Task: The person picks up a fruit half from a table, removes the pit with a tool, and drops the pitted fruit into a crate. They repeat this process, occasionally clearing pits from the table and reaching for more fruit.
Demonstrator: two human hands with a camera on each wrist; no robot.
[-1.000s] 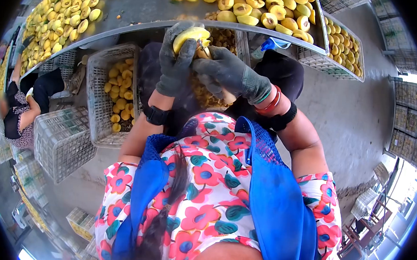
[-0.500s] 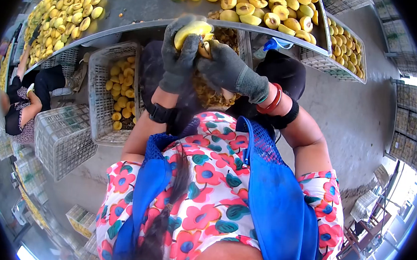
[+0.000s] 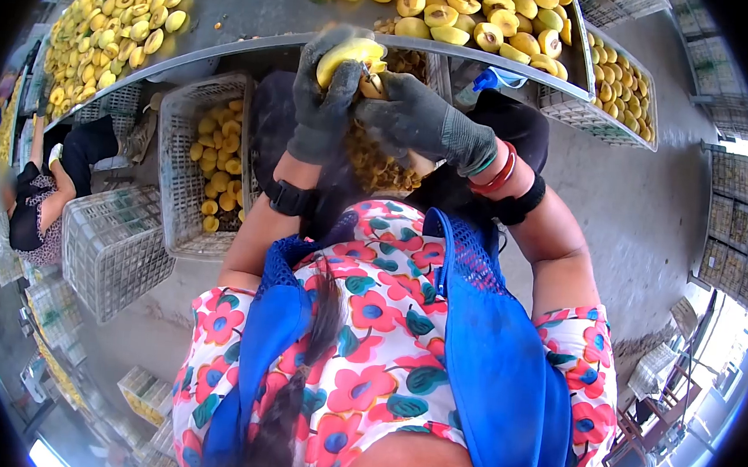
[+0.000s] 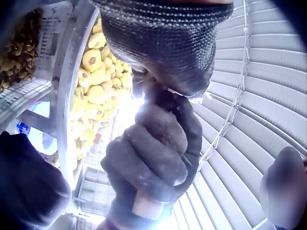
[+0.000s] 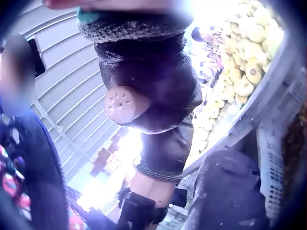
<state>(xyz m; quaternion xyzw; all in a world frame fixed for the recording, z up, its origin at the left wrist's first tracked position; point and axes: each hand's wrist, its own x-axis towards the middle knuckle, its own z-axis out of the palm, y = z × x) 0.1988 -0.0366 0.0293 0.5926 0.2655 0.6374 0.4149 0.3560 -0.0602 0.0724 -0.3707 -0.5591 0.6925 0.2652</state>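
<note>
In a dark grey work glove, my left hand (image 3: 317, 112) holds a yellow peach (image 3: 348, 60) between thumb and fingers, just off the table's near edge. My gloved right hand (image 3: 417, 115) meets it from the right, its fingers curled round a tool with a pale, rounded handle (image 5: 120, 104). This handle's end sticks out of the fist near the little finger. The tool's working end is hidden between the hands and the fruit. A brownish patch shows on the peach beside the right fingertips. In the left wrist view, the right fist (image 4: 148, 153) overlaps the left glove.
A metal-edged table (image 3: 259, 17) ahead bears heaps of halved peaches (image 3: 493, 21). Below the hands, a crate holds brown and yellow scraps (image 3: 387, 169). A crate of peach halves (image 3: 214, 170) stands left, another (image 3: 618, 86) right. Another person (image 3: 43, 184) works at far left.
Both hands stay together at the peach, shifting slightly forward and right in view. The peach has tilted a little, and the right hand's fingers have shifted against it.
</note>
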